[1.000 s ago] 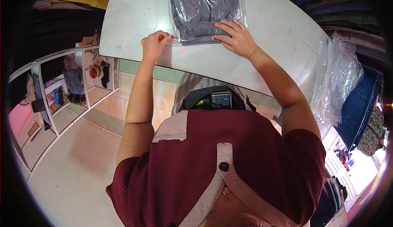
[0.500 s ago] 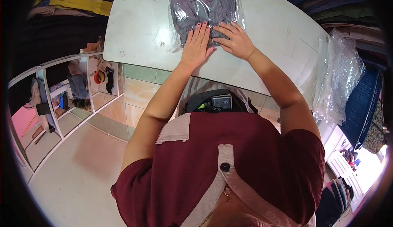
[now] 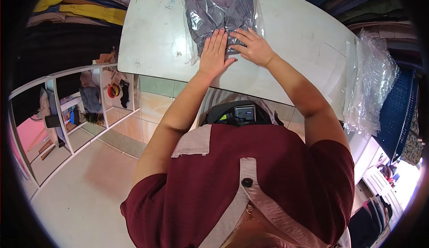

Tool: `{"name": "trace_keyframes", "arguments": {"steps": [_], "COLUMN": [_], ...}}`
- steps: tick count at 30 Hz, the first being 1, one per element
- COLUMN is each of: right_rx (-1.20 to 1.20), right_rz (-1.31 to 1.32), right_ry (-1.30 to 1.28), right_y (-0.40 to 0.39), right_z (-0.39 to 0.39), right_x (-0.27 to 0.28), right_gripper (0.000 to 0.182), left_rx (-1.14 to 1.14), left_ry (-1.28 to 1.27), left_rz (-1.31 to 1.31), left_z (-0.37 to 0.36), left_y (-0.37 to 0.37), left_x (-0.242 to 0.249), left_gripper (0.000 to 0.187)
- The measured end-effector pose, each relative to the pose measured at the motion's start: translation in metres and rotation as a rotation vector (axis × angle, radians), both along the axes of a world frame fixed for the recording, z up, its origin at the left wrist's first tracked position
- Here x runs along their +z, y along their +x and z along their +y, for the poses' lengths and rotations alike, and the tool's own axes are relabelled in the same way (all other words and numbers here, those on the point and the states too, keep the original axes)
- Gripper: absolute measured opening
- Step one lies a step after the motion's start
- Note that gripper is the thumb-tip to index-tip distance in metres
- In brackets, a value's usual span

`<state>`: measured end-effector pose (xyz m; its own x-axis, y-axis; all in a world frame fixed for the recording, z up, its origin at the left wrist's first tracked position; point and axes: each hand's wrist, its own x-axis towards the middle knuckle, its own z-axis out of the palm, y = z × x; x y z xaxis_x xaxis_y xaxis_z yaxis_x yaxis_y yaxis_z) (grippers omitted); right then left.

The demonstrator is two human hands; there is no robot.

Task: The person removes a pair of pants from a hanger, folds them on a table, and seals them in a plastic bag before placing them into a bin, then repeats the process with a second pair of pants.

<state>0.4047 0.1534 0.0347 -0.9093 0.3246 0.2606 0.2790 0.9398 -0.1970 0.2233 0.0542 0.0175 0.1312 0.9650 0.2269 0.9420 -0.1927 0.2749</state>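
Observation:
A folded dark grey-purple garment (image 3: 216,2) lies on the white table inside a clear plastic bag (image 3: 258,17). My left hand (image 3: 214,55) rests flat on the near end of the bagged garment, fingers extended and the thumb out to the side over the tabletop. Beside it, my right hand (image 3: 254,47) presses on the bag's near right corner with its fingers spread. Both hands are open and touch the plastic from above. The garment's far end runs out of the top of the view.
The white table (image 3: 308,46) has a curved edge. At its right end hangs a pile of clear plastic bags (image 3: 368,82), near a dark blue perforated basket (image 3: 397,114). Stacked clothes (image 3: 94,13) fill shelves on both sides. A white-framed rack (image 3: 76,114) stands at left.
The camera view has shifted slightly. My hands stay on the bagged garment in nearly the same place, with the left thumb a little farther out.

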Motion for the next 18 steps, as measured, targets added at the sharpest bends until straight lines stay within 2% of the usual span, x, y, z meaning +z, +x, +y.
{"name": "trace_keyframes", "arguments": {"steps": [6,10,12,13,14,15,17,18], "right_rx": [0.023,0.007,0.007,-0.003,-0.011,-0.02,-0.017,-0.096], "right_rz": [0.103,0.086,0.014,0.022,-0.077,-0.175,0.334,0.567], "right_ry": [0.023,0.026,-0.069,-0.055,-0.213,-0.374,-0.286,-0.609], "right_y": [-0.007,-0.014,-0.017,-0.02,-0.021,-0.02,-0.011,0.001], "right_z": [0.005,0.004,0.006,0.007,0.011,0.014,0.027,0.033], "right_x": [0.0,0.012,0.021,0.044,0.068,0.094,0.123,0.145], "right_gripper": [0.033,0.033,0.035,0.035,0.037,0.039,0.043,0.044], "left_rx": [0.047,0.072,0.057,0.024,-0.011,-0.025,0.1,0.193], "left_ry": [0.019,0.087,0.131,0.1,0.067,0.078,-0.227,-0.323], "left_rz": [0.039,0.128,0.204,0.064,-0.075,-0.067,-0.513,-0.552], "left_z": [0.005,0.011,0.016,0.015,0.013,0.013,0.015,0.021], "left_y": [0.002,-0.005,-0.01,-0.01,-0.011,-0.01,-0.01,-0.017], "left_x": [-0.004,-0.011,-0.005,0.009,0.023,0.04,0.076,0.089], "left_gripper": [0.084,0.068,0.064,0.059,0.054,0.054,0.048,0.044]}}
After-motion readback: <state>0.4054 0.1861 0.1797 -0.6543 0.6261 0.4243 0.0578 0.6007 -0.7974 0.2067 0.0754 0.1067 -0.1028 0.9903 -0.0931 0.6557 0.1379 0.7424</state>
